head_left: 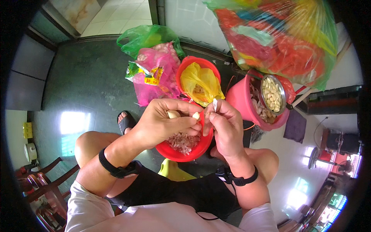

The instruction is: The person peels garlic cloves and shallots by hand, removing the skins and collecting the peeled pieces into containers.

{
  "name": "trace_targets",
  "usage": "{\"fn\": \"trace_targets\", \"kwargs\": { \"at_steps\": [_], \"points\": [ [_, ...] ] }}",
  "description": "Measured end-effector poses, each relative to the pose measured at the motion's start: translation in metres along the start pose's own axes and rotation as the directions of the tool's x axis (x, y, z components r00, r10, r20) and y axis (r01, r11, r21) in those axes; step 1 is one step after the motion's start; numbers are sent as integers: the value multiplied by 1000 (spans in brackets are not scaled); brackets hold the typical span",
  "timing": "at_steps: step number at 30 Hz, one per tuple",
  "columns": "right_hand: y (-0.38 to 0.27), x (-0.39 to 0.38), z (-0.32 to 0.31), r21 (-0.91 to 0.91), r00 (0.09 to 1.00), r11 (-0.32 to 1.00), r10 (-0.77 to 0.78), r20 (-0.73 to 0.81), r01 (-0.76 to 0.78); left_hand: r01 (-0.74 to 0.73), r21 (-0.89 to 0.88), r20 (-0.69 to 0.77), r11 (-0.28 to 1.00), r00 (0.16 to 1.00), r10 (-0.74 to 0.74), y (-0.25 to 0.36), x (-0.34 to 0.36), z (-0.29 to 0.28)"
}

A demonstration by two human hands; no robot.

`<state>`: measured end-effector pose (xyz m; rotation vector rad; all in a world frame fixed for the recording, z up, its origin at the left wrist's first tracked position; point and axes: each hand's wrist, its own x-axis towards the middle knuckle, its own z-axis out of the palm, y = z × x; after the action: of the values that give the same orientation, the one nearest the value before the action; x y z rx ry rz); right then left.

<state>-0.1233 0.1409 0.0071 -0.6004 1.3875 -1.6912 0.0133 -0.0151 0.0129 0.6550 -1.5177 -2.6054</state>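
Observation:
My left hand (pixel 166 121) is closed on garlic cloves: a pale clove (pixel 173 114) sits among the fingers, and a second peeled clove (pixel 196 115) is pinched at the fingertips. Close beside it, my right hand (pixel 226 125) is closed in a pinch, with a whitish strip of garlic skin (pixel 215 104) sticking up from its fingertips. Beneath both hands is a red basin (pixel 183 156) holding loose garlic skins (pixel 183 142); the hands hide its far part. To the right, a metal bowl of peeled garlic cloves (pixel 272 95) rests on a pink bucket (pixel 241 96) containing more skins.
Beyond the hands stands another red basin (pixel 186 63), lined with a yellow plastic bag (pixel 197 77). Left of it are a pink mesh bag (pixel 154 87) of garlic and a green bag (pixel 141 38). A large bag of coloured plastic (pixel 278 42) bulges at upper right. A yellow-green stool (pixel 174 170) is below.

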Motion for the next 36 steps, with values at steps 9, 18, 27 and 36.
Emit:
{"fn": "trace_targets", "kwargs": {
  "at_steps": [9,18,27,36],
  "points": [
    [-4,4,-1,-557,986,816,-166,29,154,-126,21,-68,992,990,127,-5,1,0],
    [-7,0,2,-700,988,698,-140,73,150,-144,189,-126,971,977,170,-5,2,2],
    [-12,-2,-1,-780,957,564,-245,154,271,-196,303,-122,933,963,242,-5,3,1],
    [-14,-1,-3,-654,777,482,-564,279,584,-123,203,-61,971,989,138,3,-2,3]
  ]
}}
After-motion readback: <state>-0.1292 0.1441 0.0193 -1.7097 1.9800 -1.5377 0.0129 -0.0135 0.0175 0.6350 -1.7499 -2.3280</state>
